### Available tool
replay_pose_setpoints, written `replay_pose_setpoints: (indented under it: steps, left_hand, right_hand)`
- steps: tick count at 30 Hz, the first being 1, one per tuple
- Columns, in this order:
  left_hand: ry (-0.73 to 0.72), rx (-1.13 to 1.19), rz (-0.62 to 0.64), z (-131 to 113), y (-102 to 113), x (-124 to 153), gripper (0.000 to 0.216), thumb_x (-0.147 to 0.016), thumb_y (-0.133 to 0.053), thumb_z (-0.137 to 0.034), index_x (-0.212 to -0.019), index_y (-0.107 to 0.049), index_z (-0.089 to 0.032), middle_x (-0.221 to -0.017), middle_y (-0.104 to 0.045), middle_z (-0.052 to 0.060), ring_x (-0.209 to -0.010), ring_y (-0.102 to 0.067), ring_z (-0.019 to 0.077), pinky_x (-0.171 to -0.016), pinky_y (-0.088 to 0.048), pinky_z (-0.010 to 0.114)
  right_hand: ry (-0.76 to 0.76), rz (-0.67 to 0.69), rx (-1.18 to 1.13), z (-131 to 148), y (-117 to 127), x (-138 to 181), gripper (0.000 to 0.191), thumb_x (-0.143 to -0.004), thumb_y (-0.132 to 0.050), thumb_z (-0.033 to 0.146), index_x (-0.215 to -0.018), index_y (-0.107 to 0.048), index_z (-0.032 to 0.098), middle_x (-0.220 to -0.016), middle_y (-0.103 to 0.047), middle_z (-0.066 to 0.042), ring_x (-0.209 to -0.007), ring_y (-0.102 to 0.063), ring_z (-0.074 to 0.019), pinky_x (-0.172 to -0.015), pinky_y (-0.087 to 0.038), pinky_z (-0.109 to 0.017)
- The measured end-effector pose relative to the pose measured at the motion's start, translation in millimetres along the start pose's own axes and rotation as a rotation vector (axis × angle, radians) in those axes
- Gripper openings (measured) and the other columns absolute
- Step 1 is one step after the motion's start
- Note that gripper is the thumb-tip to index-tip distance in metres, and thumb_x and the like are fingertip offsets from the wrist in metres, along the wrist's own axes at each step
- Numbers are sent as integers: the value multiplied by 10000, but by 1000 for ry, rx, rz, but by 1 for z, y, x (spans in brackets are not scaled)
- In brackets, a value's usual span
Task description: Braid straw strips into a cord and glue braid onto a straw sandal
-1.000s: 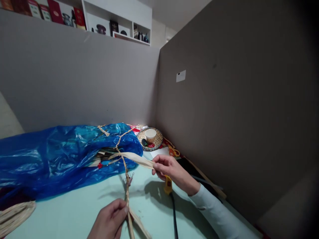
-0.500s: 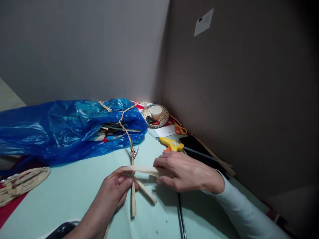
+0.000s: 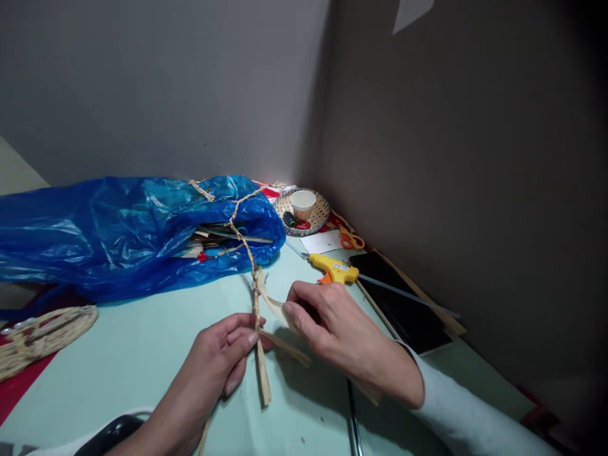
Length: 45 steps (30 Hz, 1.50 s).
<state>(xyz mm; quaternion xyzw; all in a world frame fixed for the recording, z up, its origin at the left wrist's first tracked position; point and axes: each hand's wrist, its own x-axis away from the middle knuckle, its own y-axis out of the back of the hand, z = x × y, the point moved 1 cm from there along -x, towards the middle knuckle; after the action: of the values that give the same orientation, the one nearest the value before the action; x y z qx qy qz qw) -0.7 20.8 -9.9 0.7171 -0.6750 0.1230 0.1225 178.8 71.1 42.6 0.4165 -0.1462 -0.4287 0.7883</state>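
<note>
A thin braided straw rope (image 3: 244,244) runs from the blue plastic bag (image 3: 118,231) down to my hands. My left hand (image 3: 222,358) pinches the rope's lower end, where flat loose straw strips (image 3: 263,380) hang below the fingers. My right hand (image 3: 327,326) is closed on a pale flat straw strip (image 3: 272,305) just right of the braid, bending it toward the rope. Both hands hover just above the pale green table (image 3: 142,354).
A yellow glue gun (image 3: 332,270) lies behind my right hand, its black cord (image 3: 354,424) trailing toward me. A dark tablet (image 3: 403,304), orange scissors (image 3: 351,240) and a woven tray (image 3: 316,215) with a white cup (image 3: 303,204) sit by the right wall. A woven straw piece (image 3: 42,332) lies at left.
The view tilted down. My right hand drew a straw strip from the bag toward me and now bends it beside the braid; my left hand kept pinching the rope.
</note>
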Motion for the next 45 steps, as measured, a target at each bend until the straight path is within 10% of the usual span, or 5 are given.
replay_pose_setpoints:
  steps: [12, 45]
  left_hand:
    - [71, 14, 19, 7, 2, -1, 370, -844, -610, -404, -1087, -630, -126, -355, -448, -100, -332, -235, 44, -417, -112, 207]
    - [61, 2, -91, 1, 1, 0, 241, -691, -763, -349, -779, -679, -140, -430, -491, -85, -308, -268, 11, -376, -89, 177]
  right_hand:
    - [-65, 33, 218, -1, -44, 15, 311, -930, -442, 302, -645, -485, 185, -553, -325, 45, -537, -165, -118, -566, -113, -329]
    - [-12, 225, 23, 2, -18, 11, 257, -982, -437, 270, -782, -567, 172, -761, -637, -34, -719, -557, -150, -627, -322, -268]
